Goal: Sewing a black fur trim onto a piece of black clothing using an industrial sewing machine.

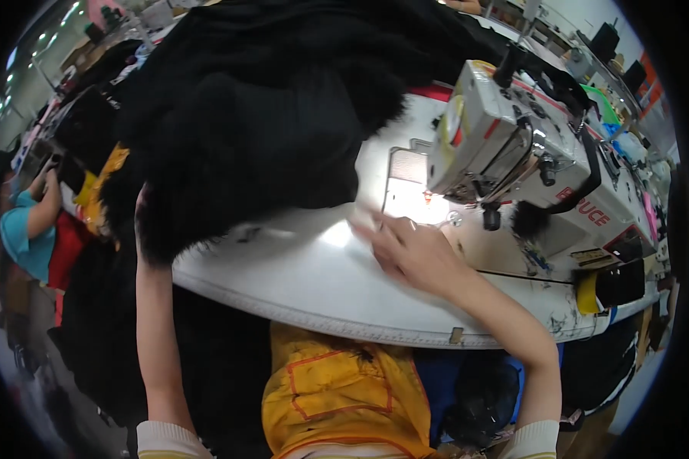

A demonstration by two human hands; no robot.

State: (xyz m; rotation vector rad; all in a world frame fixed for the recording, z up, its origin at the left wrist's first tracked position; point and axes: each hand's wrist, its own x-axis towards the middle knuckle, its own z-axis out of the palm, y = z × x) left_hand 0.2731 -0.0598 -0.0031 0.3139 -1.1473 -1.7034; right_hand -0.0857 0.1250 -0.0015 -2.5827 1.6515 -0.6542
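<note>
A large piece of black furry fabric (245,145) covers the left and far side of the sewing table, its smooth backing partly facing up. My left hand (141,210) grips its left edge; the pile hides most of the fingers. My right hand (413,249) is above the white tabletop, just left of and in front of the needle area, with its fingers apart and holding nothing. Motion blurs its fingertips, which are near the fabric's right edge. The white sewing machine (482,130) stands to the right, its lamp lighting the needle plate (407,180).
The white table's curved front edge (344,327) runs before my yellow apron (341,386). A black-and-yellow object (608,289) sits at the right end. Dark fabric (214,352) hangs at lower left. A person in a turquoise shirt (29,237) works further left.
</note>
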